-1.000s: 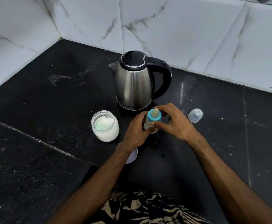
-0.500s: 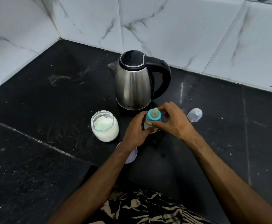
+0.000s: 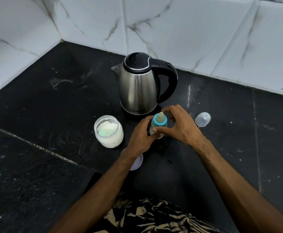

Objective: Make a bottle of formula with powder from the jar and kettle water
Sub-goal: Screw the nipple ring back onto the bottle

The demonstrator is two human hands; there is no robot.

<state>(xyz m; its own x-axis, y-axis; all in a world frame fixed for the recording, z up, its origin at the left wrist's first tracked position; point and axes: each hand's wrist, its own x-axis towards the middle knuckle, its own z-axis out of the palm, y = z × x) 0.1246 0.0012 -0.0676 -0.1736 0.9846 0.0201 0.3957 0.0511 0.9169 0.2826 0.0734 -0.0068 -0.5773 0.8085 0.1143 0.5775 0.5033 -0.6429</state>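
Note:
A small baby bottle point(image 3: 159, 122) with a teal collar and a beige teat stands upright on the black counter in front of the kettle. My left hand point(image 3: 141, 137) is wrapped around the bottle's body. My right hand point(image 3: 179, 125) pinches the teal collar between thumb and fingers. Behind them is the steel kettle point(image 3: 140, 88) with its black lid shut and its handle pointing right. To the left sits the open glass jar point(image 3: 108, 131) of white powder, a pale green scoop lying in it.
The clear dome cap point(image 3: 203, 119) of the bottle lies on the counter to the right. A white jar lid point(image 3: 136, 163) is partly hidden under my left wrist. White marble-tiled walls close the counter at the back and left. A seam point(image 3: 36, 145) crosses the counter diagonally.
My right hand's fingers have shifted a little around the teal collar. The bottle and my left hand have stayed where they were.

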